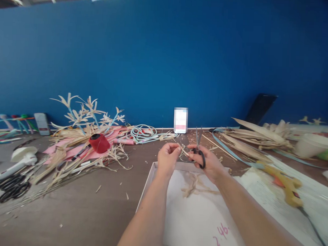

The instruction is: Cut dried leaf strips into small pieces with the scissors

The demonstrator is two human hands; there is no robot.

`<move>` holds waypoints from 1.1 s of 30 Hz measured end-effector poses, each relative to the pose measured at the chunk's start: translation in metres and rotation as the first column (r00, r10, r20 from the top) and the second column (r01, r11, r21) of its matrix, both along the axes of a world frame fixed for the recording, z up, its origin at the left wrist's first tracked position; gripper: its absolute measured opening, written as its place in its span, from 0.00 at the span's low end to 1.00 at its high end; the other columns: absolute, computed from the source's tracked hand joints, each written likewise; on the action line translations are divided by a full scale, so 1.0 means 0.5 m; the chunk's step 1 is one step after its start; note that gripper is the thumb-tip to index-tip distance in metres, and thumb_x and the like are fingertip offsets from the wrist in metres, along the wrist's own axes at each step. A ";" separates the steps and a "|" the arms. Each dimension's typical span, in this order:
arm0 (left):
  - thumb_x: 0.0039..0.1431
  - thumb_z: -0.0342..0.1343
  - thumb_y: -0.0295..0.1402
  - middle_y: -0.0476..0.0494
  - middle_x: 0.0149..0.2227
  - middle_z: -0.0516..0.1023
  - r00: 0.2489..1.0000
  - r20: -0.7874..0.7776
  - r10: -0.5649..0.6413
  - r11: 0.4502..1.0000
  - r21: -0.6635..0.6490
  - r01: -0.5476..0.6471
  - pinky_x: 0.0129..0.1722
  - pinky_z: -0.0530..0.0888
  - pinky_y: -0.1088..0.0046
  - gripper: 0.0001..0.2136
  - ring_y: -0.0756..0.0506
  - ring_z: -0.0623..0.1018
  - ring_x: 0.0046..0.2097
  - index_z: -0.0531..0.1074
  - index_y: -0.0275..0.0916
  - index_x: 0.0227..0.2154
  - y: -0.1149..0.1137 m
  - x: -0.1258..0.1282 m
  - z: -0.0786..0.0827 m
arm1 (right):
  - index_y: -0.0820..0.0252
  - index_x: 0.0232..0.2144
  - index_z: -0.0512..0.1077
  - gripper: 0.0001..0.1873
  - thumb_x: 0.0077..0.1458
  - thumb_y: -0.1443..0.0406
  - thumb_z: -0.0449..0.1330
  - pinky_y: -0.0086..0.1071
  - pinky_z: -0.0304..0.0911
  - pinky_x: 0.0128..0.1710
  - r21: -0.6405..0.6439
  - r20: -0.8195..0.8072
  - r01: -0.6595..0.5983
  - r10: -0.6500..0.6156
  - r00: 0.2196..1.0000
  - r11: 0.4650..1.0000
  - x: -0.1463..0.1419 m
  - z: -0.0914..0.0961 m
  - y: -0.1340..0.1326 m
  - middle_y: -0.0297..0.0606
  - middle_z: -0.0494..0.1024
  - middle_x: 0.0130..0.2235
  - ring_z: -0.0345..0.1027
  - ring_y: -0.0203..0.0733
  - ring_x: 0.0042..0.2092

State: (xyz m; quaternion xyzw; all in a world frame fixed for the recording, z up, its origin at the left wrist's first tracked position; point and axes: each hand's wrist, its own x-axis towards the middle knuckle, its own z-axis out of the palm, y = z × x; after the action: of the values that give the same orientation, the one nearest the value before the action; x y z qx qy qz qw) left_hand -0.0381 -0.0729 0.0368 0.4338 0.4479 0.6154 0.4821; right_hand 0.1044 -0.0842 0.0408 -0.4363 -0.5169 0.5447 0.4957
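My left hand (pixel 168 159) is closed, its fingertips pinching a narrow strip of pale dried husk (pixel 184 151). Close on its right, my right hand (pixel 209 164) is wrapped round black-handled scissors (pixel 203 158), whose blades point up and away from me. The strip reaches toward my right thumb and fingers; whether they grip it too I cannot make out. Both hands are over the far edge of a shallow white box (pixel 182 217), marked with pink handwriting. Inside it lie several husk pieces (pixel 192 186), partly beneath my right wrist.
At left are husk flowers (pixel 91 111), a red thread spool (pixel 99 143), pink paper (pixel 54 148) and black scissors (pixel 15 191). A lit phone (pixel 181 120) stands by the blue partition (pixel 155 58). On the right lie a yellow glue gun (pixel 289 186) with its cord and dried husks (pixel 260 130).
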 end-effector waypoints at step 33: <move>0.48 0.55 0.36 0.46 0.32 0.76 0.793 -0.605 -0.068 0.982 0.102 0.162 0.34 0.65 0.74 0.07 0.48 0.72 0.34 0.76 0.42 0.29 -0.006 -0.001 -0.026 | 0.58 0.40 0.67 0.19 0.42 0.64 0.61 0.31 0.62 0.31 0.214 0.395 0.001 -0.087 0.915 0.977 0.033 0.001 0.014 0.35 0.72 0.30 0.66 0.38 0.30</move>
State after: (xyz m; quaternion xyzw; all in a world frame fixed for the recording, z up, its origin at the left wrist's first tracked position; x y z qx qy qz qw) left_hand -0.0386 -0.0759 0.0240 0.6670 0.5029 0.4479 0.3189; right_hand 0.1208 -0.0774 0.0411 -0.4958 -0.6520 0.3750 0.4341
